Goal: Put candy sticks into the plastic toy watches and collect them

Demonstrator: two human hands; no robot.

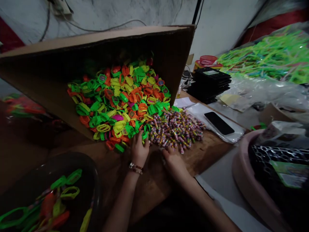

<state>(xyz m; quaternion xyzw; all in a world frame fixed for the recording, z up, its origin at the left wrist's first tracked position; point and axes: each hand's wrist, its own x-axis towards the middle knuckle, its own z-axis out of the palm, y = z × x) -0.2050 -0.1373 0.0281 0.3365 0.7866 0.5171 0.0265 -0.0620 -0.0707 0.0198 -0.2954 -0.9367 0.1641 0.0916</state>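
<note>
Head view: the left hand [140, 149]'s fingers reach among toy watches [134, 96] spilling from the carton [180, 64]; the right hand [173, 161]'s curl beside wrapped sweets [177, 129]; either grip, I cannot tell. Basin [96, 177] watches may be done; big heaps look left.

Dim light is leaving the scene murky, and deep shadow is filling the upper box [178, 58]. Toy watches [118, 104] are standing out brightly, plastic bags [253, 90] are showing pale glints, the surface [154, 174] is darkening toward the bottom, and wide-angle distortion is stretching blurry edges.
</note>
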